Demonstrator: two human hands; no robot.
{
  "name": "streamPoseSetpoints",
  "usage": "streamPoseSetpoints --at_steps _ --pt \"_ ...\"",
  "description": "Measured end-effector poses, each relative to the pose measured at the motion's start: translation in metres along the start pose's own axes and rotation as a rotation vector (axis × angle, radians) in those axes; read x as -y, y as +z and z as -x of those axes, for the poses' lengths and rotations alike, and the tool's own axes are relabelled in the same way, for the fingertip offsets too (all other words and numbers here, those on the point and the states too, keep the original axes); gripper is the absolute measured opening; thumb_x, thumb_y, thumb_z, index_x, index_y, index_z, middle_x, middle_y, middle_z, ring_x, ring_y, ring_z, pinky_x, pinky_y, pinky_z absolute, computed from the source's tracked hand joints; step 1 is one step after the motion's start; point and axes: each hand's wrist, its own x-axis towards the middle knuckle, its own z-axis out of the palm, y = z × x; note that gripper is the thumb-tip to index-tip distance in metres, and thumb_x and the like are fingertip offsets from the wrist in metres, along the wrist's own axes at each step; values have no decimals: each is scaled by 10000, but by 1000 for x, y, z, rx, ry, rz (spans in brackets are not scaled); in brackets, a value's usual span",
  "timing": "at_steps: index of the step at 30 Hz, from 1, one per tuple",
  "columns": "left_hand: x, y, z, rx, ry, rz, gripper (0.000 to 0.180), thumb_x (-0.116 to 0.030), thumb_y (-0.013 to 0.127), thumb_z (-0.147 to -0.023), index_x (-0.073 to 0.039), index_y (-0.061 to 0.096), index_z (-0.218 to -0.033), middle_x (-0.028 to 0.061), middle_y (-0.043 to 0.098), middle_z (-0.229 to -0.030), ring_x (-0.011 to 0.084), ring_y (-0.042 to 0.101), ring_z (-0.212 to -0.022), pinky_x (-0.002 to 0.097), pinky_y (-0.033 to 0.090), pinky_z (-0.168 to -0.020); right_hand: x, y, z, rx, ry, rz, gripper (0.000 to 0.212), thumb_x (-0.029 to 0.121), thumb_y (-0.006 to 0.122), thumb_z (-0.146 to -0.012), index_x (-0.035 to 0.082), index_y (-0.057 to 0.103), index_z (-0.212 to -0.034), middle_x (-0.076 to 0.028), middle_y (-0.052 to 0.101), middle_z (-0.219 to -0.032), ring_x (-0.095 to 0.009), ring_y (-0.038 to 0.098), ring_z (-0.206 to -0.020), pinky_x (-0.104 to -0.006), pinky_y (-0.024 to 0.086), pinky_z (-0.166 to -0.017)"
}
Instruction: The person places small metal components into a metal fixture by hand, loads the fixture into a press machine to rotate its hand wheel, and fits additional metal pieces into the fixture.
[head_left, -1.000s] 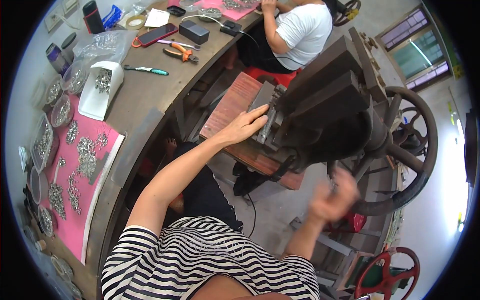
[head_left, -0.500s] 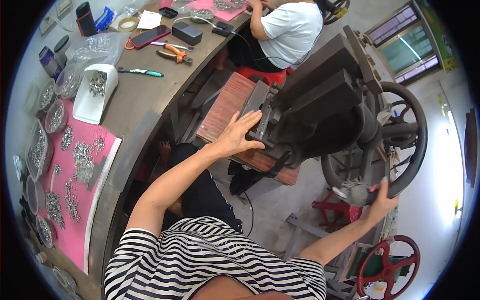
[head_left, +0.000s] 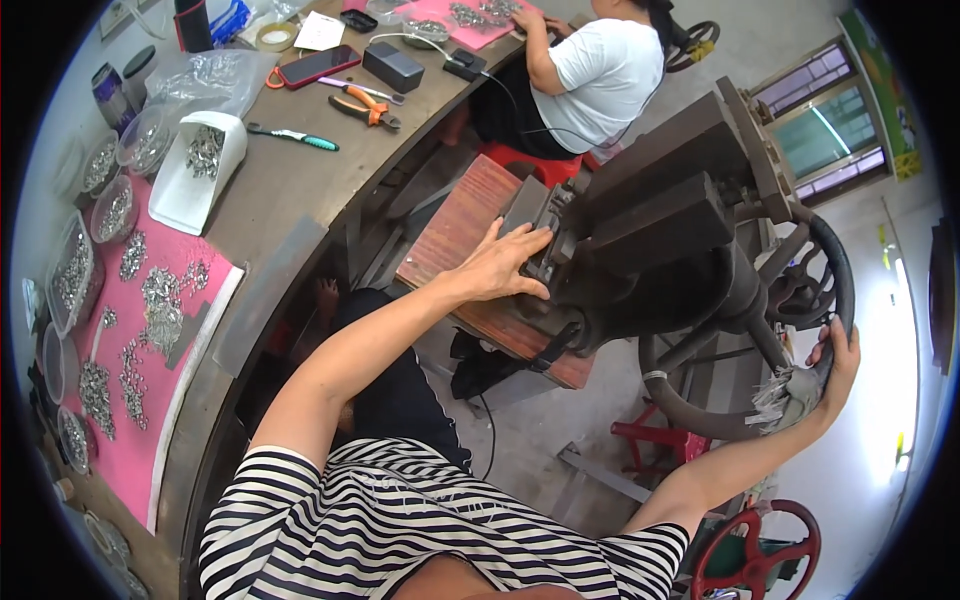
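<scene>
A dark metal hand press (head_left: 660,250) stands before me on a reddish wooden block (head_left: 455,225). My left hand (head_left: 500,268) lies over the metal fixture (head_left: 545,215) at the front of the press, its fingers spread and thumb apart. Whether anything small sits under that palm is hidden. On the right side of the press, my right hand (head_left: 838,365) is wrapped round the rim of its large black handwheel (head_left: 700,422). A grey rag (head_left: 795,392) is tied on the rim just below that hand.
Small metal parts lie in piles (head_left: 165,310) on a pink sheet (head_left: 190,350) at left, beside several clear tubs (head_left: 75,280) and a white scoop (head_left: 205,205). Pliers (head_left: 365,107) lie on the bench. A co-worker (head_left: 600,75) sits at the far end. A red wheel (head_left: 755,550) stands lower right.
The handwheel has turned, carrying my right hand and the rag up and to the right. My left hand stays at the fixture. The whole view has shifted slightly.
</scene>
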Motion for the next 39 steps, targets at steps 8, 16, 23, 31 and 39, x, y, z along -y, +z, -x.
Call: streamPoseSetpoints --at_steps 8,16,23,31,39 --pt "0 0 2 1 -3 -8 987 -572 770 -811 6 411 -1527 193 423 -1591 389 304 -1520 625 94 -1232 -98 123 155 -644 -316 -163 225 38 653 -936 -36 522 -1104 -83 565 -683 -159 563 -574 -318 516 -600" --pt "-2 5 0 1 -2 -8 986 -546 784 -808 7 409 -1533 203 429 -1583 386 312 -1517 607 101 -1238 -16 11 59 -184 -3 97 287 211 700 -948 0 531 -1045 -49 540 -681 -136 537 -564 -289 476 -561" --pt "-4 5 -3 8 -8 12 1000 -556 784 -804 8 405 -1537 194 426 -1589 376 286 -1530 603 92 -1244 -23 1 41 -205 -118 137 314 267 678 -994 7 579 -1140 -16 543 -715 -105 512 -582 -254 431 -576" --pt "21 -23 -10 12 -46 287 787 -414 749 -903 -15 460 -1517 226 521 -1508 349 472 -1421 450 324 -1199 -43 49 109 -483 -123 131 394 211 760 -945 6 556 -1212 -52 577 -858 -136 585 -711 -282 511 -709" --pt "36 -15 -97 199 -143 186 779 -107 665 -813 -153 424 -1553 163 624 -1359 326 562 -1324 426 418 -1096 0 21 26 -550 -374 221 713 263 695 -987 42 338 -1564 -151 404 -1573 -338 502 -1294 -453 457 -1062"
